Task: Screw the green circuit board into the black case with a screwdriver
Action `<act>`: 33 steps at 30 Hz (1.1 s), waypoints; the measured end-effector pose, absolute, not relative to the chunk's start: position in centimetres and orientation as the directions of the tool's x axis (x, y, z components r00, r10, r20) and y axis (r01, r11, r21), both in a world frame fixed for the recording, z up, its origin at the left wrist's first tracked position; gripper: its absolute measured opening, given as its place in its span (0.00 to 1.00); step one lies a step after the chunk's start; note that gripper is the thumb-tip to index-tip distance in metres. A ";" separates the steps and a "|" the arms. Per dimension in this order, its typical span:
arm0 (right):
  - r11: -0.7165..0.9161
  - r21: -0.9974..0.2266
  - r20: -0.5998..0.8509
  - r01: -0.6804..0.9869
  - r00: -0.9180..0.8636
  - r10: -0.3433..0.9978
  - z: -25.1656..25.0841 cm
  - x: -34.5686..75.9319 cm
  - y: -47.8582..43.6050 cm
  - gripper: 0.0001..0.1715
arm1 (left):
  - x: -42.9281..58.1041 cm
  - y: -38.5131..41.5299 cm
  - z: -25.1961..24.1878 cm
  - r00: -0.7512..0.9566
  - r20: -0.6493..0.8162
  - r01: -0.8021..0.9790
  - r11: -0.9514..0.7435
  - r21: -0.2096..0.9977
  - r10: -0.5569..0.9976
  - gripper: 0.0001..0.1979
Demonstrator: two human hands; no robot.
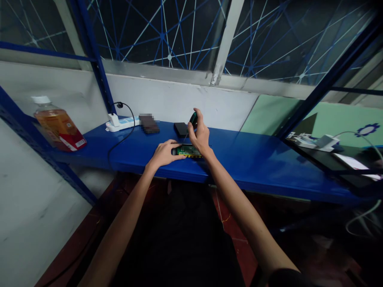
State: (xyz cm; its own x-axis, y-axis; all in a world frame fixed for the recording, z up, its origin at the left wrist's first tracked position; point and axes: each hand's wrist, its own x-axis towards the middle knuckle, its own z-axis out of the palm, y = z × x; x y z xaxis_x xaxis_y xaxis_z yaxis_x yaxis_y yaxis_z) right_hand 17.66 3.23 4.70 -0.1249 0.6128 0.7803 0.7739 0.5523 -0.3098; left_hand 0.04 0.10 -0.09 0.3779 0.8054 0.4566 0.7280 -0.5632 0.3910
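Note:
A small green circuit board (188,150) with a yellow strip along its near edge lies on the blue table. My left hand (164,154) grips its left end, with the thumb at the near side and the fingers at the far side. Above the board, my right hand (200,134) is closed round a screwdriver (194,118) with a dark green handle. Its thin shaft slants down to the left, toward the board; whether the tip touches is too small to tell. Part of the board's right end is hidden behind my right hand and wrist.
Behind the hands sits a flat black box (180,129). A blurred dark item (149,123) and a white power strip (122,124) with a plugged-in cable are farther left. A bottle (58,123) stands at the left. Blue frame posts (311,91) flank the table (245,155).

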 end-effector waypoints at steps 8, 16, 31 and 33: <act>0.513 -0.304 0.770 0.803 -0.109 0.628 4.9 17.9 3.3 0.35 | 0.0 0.1 0.0 0.369 0.448 0.732 -0.552 0.400 0.814 0.28; 0.484 -0.298 0.852 0.823 0.000 0.524 5.1 19.3 4.1 0.35 | -0.1 0.2 -0.3 0.362 0.445 0.729 -0.546 0.412 0.819 0.33; 0.100 -0.354 0.690 0.930 0.187 0.699 3.0 32.3 4.5 0.19 | 0.0 -0.3 0.3 0.386 0.415 0.755 -0.541 0.372 0.824 0.26; 0.076 -0.341 0.658 0.937 0.180 0.731 2.9 32.3 4.2 0.19 | 0.1 -0.4 0.2 0.401 0.415 0.765 -0.548 0.340 0.817 0.27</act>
State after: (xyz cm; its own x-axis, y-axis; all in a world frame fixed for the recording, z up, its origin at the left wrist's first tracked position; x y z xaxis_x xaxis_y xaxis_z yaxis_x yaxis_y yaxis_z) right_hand 32.30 4.18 2.89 0.1801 0.7310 0.6582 0.9370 0.0762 -0.3409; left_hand 0.09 -0.37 0.24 0.4009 0.8170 0.4145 0.7647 -0.5476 0.3397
